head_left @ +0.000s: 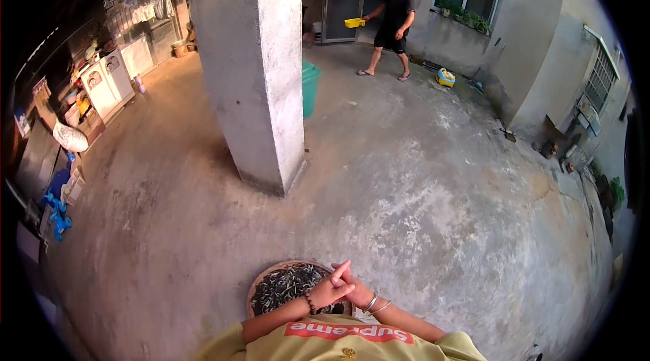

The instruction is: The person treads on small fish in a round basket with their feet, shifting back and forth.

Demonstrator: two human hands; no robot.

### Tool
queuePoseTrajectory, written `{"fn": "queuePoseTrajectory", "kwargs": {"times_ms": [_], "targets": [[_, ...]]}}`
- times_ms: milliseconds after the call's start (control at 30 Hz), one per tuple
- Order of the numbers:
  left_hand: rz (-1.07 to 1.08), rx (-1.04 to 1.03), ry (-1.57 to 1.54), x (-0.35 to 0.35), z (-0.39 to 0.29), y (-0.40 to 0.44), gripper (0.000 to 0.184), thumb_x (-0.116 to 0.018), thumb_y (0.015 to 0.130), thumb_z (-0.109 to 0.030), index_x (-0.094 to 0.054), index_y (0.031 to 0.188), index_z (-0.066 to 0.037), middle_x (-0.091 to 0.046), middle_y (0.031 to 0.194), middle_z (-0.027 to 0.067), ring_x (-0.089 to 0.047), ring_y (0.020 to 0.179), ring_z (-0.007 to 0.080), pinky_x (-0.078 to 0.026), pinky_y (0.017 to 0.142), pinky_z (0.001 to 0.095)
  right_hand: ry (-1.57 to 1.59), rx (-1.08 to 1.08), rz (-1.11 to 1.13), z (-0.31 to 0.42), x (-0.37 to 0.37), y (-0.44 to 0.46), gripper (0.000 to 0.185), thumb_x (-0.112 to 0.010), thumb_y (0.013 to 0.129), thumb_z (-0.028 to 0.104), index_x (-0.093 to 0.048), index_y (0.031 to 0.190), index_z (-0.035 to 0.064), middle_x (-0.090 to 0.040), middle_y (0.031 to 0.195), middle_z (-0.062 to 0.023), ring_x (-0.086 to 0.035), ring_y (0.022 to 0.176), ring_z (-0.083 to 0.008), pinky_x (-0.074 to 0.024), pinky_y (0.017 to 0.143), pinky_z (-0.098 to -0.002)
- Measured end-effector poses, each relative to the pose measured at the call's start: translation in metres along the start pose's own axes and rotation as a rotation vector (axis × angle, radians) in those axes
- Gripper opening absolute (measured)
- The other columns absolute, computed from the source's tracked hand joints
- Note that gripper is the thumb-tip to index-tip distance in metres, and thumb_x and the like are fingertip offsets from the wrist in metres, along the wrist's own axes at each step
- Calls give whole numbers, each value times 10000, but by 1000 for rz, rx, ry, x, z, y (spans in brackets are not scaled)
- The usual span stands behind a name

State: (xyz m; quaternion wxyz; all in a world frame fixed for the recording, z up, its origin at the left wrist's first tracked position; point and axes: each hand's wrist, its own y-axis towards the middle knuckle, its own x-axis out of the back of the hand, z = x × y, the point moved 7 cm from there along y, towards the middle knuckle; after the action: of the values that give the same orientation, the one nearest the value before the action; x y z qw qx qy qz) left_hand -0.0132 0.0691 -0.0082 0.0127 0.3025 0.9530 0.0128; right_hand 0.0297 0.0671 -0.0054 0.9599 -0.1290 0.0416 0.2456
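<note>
My left hand (329, 294) and my right hand (356, 289) are clasped together in front of my body, fingers closed against each other. No object shows between them. A beaded bracelet (311, 303) circles my left wrist, and metal bangles (374, 303) are on my right wrist. Just beyond and beneath the hands is a round shallow basket (252, 288). It holds many thin, dark and pale striped pieces (288, 285), too small to name surely. My forearms and hands cover its near part.
A square concrete pillar (250, 77) rises ahead, with a green bin (310, 90) behind it. Near the doorway a person in black (398, 16) carries a yellow basket (354, 23). A yellow and blue item (445, 77) lies by the wall; a white cabinet (108, 83) stands left.
</note>
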Motion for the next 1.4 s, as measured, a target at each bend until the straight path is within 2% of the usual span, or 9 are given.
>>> {"fn": "queuePoseTrajectory", "kwargs": {"times_ms": [333,400,467,567,600,667,800,1267,1400], "targets": [[-102,156,-23,-20,11,-45,605,-480,699,-164,-113,1160,-28,-310,1107,153,-336,986,180,-299,794,271,105,-115,126,-36,-25,-25,534,-404,749,300,-156,1113,-2,-372,927,-74,-394,824,-130,-347,701,-220],[-100,97,-5,-20,17,-44,614,-483,700,-157,-98,1164,-40,-330,1093,146,-398,912,157,-333,757,258,88,-194,136,-50,-21,-26,537,-407,747,299,-147,1120,12,-377,909,-73,-419,785,-123,-386,627,-209],[16,307,-187,-19,29,-52,620,-482,701,-151,-86,1168,-52,-361,1060,135,-443,835,139,-359,721,249,118,-295,176,-55,-24,-25,560,-410,743,305,-119,1133,29,-388,915,-89,-443,765,-125,-421,535,-203],[-278,298,-81,21,18,-68,604,-477,703,-128,-98,1173,-89,-379,1016,94,-452,806,136,-370,700,250,9,-240,141,-62,-18,-13,601,-417,734,311,-72,1152,50,-400,953,-128,-479,732,-146,-447,506,-213],[-412,123,378,43,35,-76,554,-480,705,-126,-160,1156,-99,-360,1043,97,-431,854,147,-367,716,245,-29,-346,121,-56,-15,-9,615,-427,728,318,-73,1155,51,-399,963,-137,-488,720,-147,-438,526,-212],[-569,226,113,68,106,-118,434,-527,676,-212,-342,1012,-8,-399,979,146,-472,765,167,-396,611,286,-84,-371,58,-55,-11,1,627,-436,722,330,-83,1154,44,-400,968,-146,-488,733,-147,-424,555,-212],[-824,556,-309,120,93,-185,331,-461,725,-194,-387,991,-11,-442,972,95,-486,760,127,-395,607,231,-137,-309,106,-46,-34,25,523,-411,741,314,-197,1130,37,-422,971,-117,-476,780,-140,-399,619,-218],[-951,540,-350,144,101,-231,227,-382,765,-205,-476,877,-32,-518,829,34,-503,735,103,-378,601,205,-231,-378,260,-78,-78,34,316,-418,754,160,-354,1010,-13,-473,767,-39,-463,678,-81,-386,601,-189],[-1182,520,-395,135,90,-249,225,-388,761,-192,-467,883,-20,-516,825,42,-499,749,111,-382,611,209,-355,-360,366,-97,-71,47,307,-438,742,147,-367,1002,-1,-477,756,-31,-450,682,-72,-376,617,-192]]}}
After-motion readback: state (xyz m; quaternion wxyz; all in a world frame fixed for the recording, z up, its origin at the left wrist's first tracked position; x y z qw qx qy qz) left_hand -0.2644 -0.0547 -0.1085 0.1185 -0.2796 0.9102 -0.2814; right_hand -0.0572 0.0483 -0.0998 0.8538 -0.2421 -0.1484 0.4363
